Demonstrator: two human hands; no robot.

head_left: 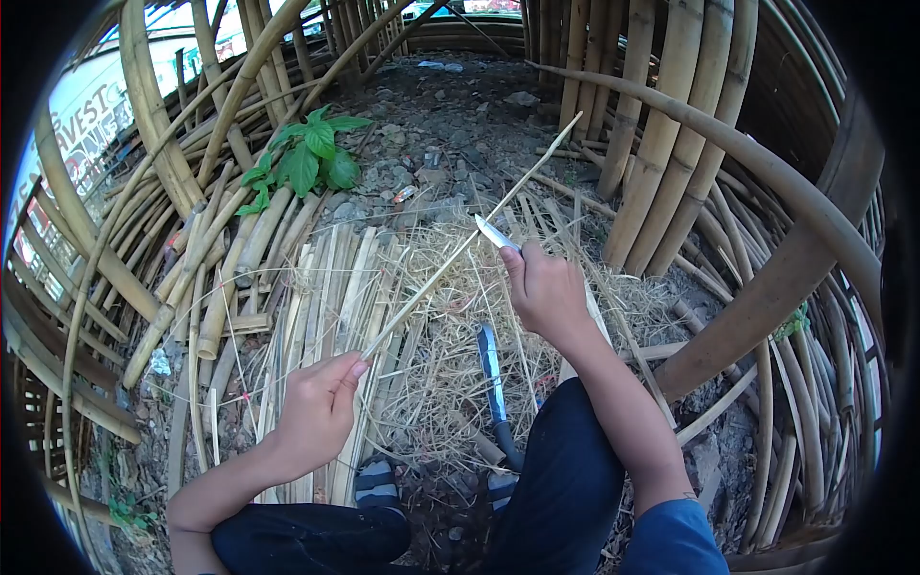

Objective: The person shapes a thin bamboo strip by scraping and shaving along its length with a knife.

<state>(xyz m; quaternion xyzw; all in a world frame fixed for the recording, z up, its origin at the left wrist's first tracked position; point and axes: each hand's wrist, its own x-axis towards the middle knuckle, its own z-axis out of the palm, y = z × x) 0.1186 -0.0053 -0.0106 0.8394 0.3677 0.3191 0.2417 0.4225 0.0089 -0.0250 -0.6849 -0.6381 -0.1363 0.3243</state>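
My left hand [316,407] is closed around the near end of a thin bamboo strip [431,283]. The strip slants up and away to the right, its far end in the air. In my right hand [551,292] is a knife [495,233], its handle hidden in my fist. The knife's short pale blade meets the strip about midway along it, seemingly touching. Below, between my knees, a long dark-handled blade [494,379] lies on a heap of bamboo shavings [460,316].
Split bamboo slats [331,297] lie side by side at left. Upright bamboo poles [685,134] stand at right, with a bent pole [738,144] crossing in front. A leafy green plant [305,163] grows at back left. Stony ground [431,125] stretches behind.
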